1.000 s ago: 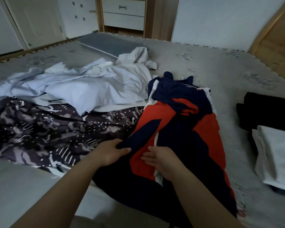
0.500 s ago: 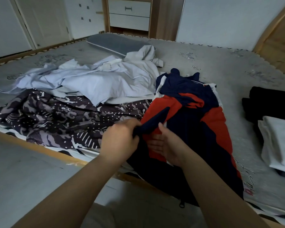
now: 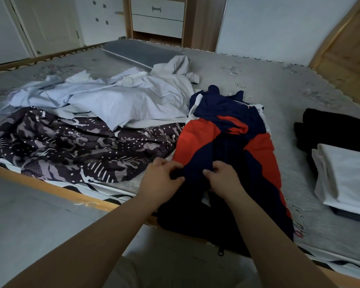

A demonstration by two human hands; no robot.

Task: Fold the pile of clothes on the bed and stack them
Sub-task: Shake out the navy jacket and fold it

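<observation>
Bedroom, dim light; grey patterned mattress on a wooden frame, white drawers at the far wall, grey pillow at the head end.

Navy-and-red jacket laid lengthwise on the near half of the mattress, hem draped over the frame edge toward the floor. Left hand pinching a bunch of navy cloth at the jacket's lower middle, thumb and fingers clamped on it. Right hand just beside, fingers curled into the same fabric; both grips closed on the jacket.

Unfolded pile to the left: pale blue shirt lying over a camouflage-print garment. Finished stack at the right: folded white item on folded black clothing.

Risks, judged:
- Overhanging hem heavy enough to drag the jacket off the edge if the grip slackens.
- Slick shell fabric likely to slide, so a fold may spring open or skew.
- Jacket's left edge touching the camouflage piece; a pull could drag that along.
- Zipper pull dangling at the hem, may snag.

Writing: printed script on the mattress border near the jacket's right edge, not legible. No brand readable on any garment.
</observation>
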